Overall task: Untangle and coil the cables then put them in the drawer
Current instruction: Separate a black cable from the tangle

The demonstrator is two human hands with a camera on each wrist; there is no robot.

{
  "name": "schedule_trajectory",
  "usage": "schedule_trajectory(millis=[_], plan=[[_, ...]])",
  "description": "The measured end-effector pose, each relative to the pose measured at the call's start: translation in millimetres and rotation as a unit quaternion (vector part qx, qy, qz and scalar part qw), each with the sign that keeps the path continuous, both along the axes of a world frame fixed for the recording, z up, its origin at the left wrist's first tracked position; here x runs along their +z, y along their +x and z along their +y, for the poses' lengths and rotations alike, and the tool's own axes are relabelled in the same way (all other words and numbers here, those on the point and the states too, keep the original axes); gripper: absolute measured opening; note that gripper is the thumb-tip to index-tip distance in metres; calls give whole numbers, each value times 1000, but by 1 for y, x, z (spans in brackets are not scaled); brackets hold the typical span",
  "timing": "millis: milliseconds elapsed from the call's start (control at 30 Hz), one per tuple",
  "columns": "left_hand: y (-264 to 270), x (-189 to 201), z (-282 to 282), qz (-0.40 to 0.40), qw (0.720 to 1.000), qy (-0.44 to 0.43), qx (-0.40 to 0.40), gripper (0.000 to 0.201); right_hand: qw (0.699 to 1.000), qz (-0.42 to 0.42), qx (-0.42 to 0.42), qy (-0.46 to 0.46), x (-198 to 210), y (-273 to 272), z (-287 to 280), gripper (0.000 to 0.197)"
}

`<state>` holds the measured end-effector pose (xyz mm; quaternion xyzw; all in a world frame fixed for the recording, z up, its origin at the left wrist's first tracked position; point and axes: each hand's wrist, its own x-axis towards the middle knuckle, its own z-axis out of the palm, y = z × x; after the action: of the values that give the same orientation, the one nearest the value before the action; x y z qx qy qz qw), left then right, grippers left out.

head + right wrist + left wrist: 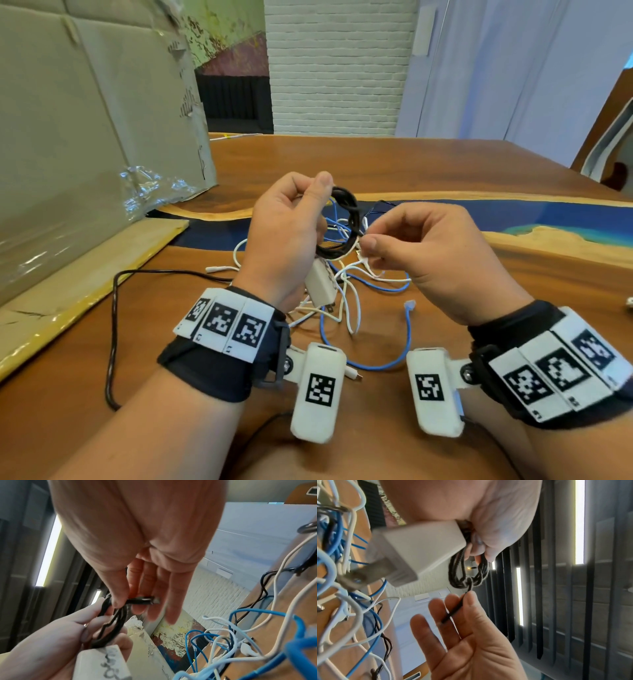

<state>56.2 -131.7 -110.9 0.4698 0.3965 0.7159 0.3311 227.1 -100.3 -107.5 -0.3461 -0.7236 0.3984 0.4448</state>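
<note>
My left hand (313, 202) grips a coiled black cable (346, 209) above the table. A white charger adapter (322, 284) hangs from the coil just below that hand. My right hand (369, 236) pinches the coil's loose end between thumb and fingers. In the left wrist view the black coil (467, 572) and adapter (419, 550) sit under my left hand (479, 550). In the right wrist view my right hand (130, 601) pinches the black plug end (142, 600). A tangle of white cables (352, 308) and a blue cable (394, 359) lies on the table beneath. No drawer is in view.
A large cardboard box (85, 137) stands at the left, its flap lying on the wooden table (445, 164). A long black cable (113, 325) loops across the table at the left. A chair (609, 137) stands at the far right edge.
</note>
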Motion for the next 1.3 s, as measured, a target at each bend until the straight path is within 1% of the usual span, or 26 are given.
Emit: schedule_trajectory(millis=[100,133,200,267,333,367,400,433,467,533,567,667,767,933,1033,1100,1167,1233,1300], plan=[[0,0,1,-30,999,-13,-20,35,988,-111,-62,92,-2,-1,0,8],[0,0,1,-36,999,-14,-25,35,983,-124,-73,113,-2,-2,-2,9],[0,1,1,-54,998,-11,-40,33,983,-111,-79,126,-1,-3,-4,9],[1,1,0,-70,996,-3,-55,34,988,-82,-73,107,-3,-6,-5,8],[2,0,1,-74,995,6,-59,35,998,-17,-49,30,-5,-10,-7,9],[2,0,1,-71,996,11,-57,35,998,37,-22,-36,-5,-13,-9,10],[2,0,1,-67,996,15,-55,34,989,96,14,-112,-5,-15,-11,13],[2,-1,2,-61,997,20,-53,34,971,148,48,-180,-5,-18,-12,18],[1,-1,2,-52,997,24,-52,33,953,185,68,-230,-5,-21,-14,23],[2,-3,2,-31,998,32,-53,32,930,229,73,-279,-6,-24,-15,26],[3,-3,2,-19,998,35,-53,32,923,242,68,-290,-7,-26,-15,24],[5,-4,2,24,998,44,-23,31,919,250,65,-298,-10,-28,-16,13],[3,-5,3,69,995,67,14,30,919,244,72,-302,-11,-29,-17,12],[-2,-5,4,101,989,97,46,27,918,246,88,-298,-14,-33,-19,14],[-3,-4,3,103,987,116,44,26,913,259,99,-300,-11,-32,-19,20],[-2,-4,3,100,987,117,38,27,911,270,95,-298,-10,-30,-18,17],[-1,-4,4,92,989,109,33,29,917,267,88,-284,-11,-31,-18,11],[-1,-4,4,64,993,98,16,30,924,263,87,-265,-13,-31,-17,12],[-1,-4,5,33,995,89,-11,30,920,280,103,-256,-13,-30,-16,9]])
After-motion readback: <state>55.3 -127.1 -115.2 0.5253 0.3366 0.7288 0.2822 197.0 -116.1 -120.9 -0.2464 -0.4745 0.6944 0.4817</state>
